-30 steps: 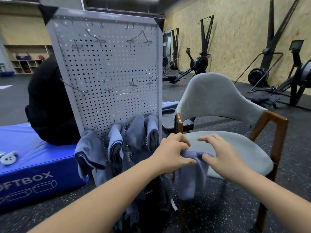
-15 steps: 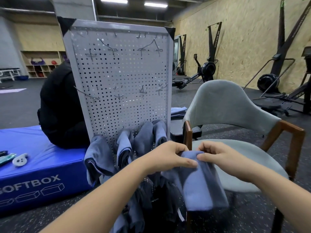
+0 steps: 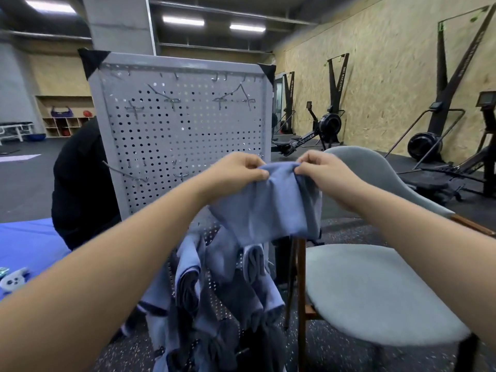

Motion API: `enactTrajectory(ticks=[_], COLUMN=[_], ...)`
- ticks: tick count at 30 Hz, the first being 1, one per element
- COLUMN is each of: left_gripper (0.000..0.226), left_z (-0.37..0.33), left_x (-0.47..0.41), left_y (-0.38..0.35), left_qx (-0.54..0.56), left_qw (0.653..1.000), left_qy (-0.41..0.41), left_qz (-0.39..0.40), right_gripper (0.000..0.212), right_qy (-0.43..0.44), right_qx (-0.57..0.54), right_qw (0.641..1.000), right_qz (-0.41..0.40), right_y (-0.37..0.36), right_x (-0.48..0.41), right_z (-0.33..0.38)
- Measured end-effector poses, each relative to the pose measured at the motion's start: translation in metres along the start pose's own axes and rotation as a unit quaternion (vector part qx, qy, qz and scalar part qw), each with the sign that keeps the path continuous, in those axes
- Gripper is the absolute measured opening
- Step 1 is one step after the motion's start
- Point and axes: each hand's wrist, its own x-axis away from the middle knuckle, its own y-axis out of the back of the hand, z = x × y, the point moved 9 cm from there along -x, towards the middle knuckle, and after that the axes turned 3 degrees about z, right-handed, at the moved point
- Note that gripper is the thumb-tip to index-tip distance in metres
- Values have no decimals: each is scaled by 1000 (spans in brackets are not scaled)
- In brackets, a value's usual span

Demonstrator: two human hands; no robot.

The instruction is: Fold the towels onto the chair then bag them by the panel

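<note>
A blue-grey towel [image 3: 271,208] hangs in the air in front of the grey perforated panel [image 3: 182,135]. My left hand [image 3: 236,170] pinches its top edge on the left, and my right hand [image 3: 319,170] pinches the same edge on the right, close together. Below it, several more blue-grey towels [image 3: 214,285] hang bunched from hooks low on the panel. The grey padded chair [image 3: 375,291] with wooden arms stands to the right, its seat bare. No bag can be made out.
A blue soft box [image 3: 24,245] lies at the left with a small white controller [image 3: 13,280] on it. A person in black [image 3: 80,183] sits behind the panel. Rowing and ski machines [image 3: 322,127] line the chipboard wall at the right.
Both hands have lifted the towel from seat height up to chest height, in front of the panel. The view has tilted upward with them.
</note>
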Motion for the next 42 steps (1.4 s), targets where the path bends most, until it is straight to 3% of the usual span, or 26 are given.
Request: enactTrajectory(ticks=[8,13,15,17,20,24,26,29,32,38,42], left_gripper=[13,16,19,22,23,27,26,16,16,22,24], left_z=[-8,14,22,29,30,9,0,-2,-7,-12,-4], left_x=[-74,-100,-104,-107,-107,-99,-95,-93,-90,-94,-103], left_y=[65,64,58,51,46,44,45,36,35,41,53], left_qx=[-94,-248,-311,-350,-364,-300,-287,-310,-358,-371,-393], left_qw=[991,964,947,934,930,949,949,947,930,924,914], left_qy=[47,67,69,66,45,-40,-66,-52,-52,-53,-32], left_qz=[-79,-66,-46,-29,-36,-90,-109,-57,-63,-81,-98], right_gripper=[15,2,6,1,14,24,28,41,64,26,23], right_qy=[-22,-10,-1,0,-10,-9,-30,-55,-52,16,45], right_qx=[40,192,242,227,127,79,118,210,288,338,300], right_qw=[998,981,970,973,991,996,986,959,946,941,950], right_qz=[-43,-23,-33,-50,-51,34,112,180,142,-16,-73], right_y=[-1,-34,-45,-48,-45,-49,-58,-66,-66,-47,-33], right_x=[-93,-124,-122,-119,-115,-108,-96,-84,-79,-72,-77], right_z=[34,20,18,15,8,11,12,10,14,27,46])
